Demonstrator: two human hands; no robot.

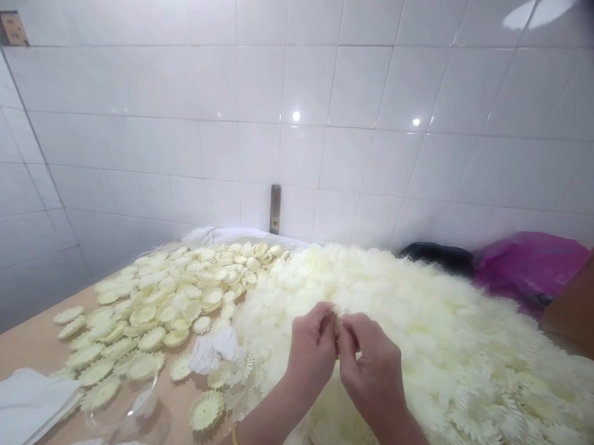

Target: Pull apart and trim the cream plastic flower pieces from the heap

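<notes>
My left hand [310, 341] and my right hand [373, 368] meet at the fingertips near the middle of the view. Both are closed in a pinch. A tiny pale bit shows between them, too small to name. Below and around them spreads a big heap of fluffy, pale yellow fringed pieces [411, 309], like artificial flower petals. To the left lie many pale yellow-green discs with scalloped edges [144, 315], loosely piled. One such disc [207, 410] sits apart, left of my left forearm.
On the tan table [180, 414] are a clear plastic bowl [130, 410], a crumpled white tissue [214, 350] and a folded white cloth [28, 409]. A black bag [438, 257] and a purple bag [528, 263] lie by the tiled wall [170, 76]. Something brown [584, 300] borders the right edge.
</notes>
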